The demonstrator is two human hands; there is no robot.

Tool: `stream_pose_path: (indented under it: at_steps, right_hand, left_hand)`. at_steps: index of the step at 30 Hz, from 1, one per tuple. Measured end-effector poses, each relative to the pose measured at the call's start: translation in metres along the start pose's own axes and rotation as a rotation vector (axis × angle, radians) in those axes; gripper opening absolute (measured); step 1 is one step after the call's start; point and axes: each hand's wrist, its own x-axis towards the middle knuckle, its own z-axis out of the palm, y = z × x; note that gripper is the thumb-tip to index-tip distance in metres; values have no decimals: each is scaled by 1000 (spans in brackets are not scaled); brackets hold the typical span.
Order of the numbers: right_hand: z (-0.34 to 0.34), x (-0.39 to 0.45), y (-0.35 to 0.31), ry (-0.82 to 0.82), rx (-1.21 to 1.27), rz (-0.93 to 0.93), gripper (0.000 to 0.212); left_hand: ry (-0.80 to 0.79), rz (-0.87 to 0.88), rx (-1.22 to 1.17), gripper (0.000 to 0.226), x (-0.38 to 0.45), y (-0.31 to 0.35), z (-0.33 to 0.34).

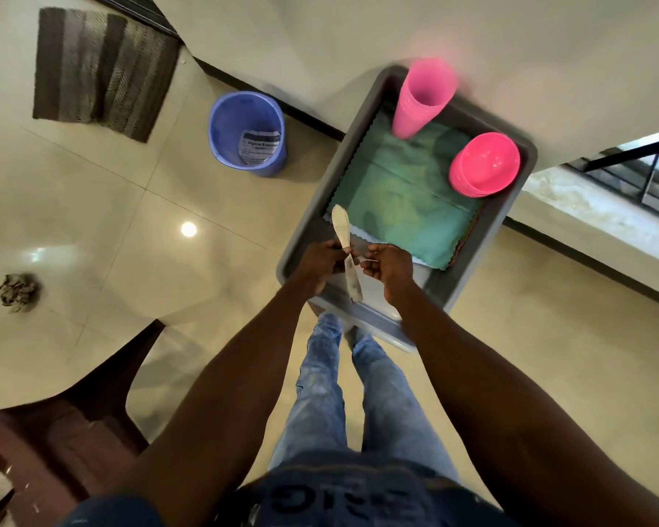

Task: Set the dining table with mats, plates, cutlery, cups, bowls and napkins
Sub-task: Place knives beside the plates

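Pale wooden cutlery (344, 243), a spoon and what looks like a knife, is being held over the near end of a grey tub (518, 184) by both hands. The left hand (320, 266) is pinching the pieces where they cross, while the right hand (387, 266) is curling its fingers round something thin beside them, probably sorting one piece from the bundle. Farther in the tub, green mats (404, 195) are lying flat as a base, with stacked pink cups (421, 97) and pink bowls (484, 163) standing on them at the far right, apparently kept together for carrying. A blue bucket (246, 133) is sitting on the floor to the left.
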Motion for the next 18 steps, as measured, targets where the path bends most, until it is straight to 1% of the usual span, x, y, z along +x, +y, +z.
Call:
stream_pose_path:
  at_steps: [1, 3, 6, 8, 12, 18]
  right_hand:
    - [-3, -11, -2, 4, -28, -9, 20]
    - [-8, -31, -7, -27, -83, -39, 17]
    - [-14, -67, -10, -103, -156, -103, 16]
    - [-17, -88, -11, -163, -216, -138, 17]
    - [-28, -131, -5, -291, -344, -220, 23]
    - [-31, -171, 14, -434, -485, -273, 24]
  left_hand:
    - [-17, 11, -35, 16, -15, 4, 2]
    - [-31, 38, -99, 17, -41, 9, 7]
    - [12, 95, -175, 22, -83, 7, 17]
    - [34, 139, -215, 15, -107, 4, 24]
    - [135, 203, -352, 10, -155, -16, 36]
    - [261, 301, -538, 19, -208, -63, 47]
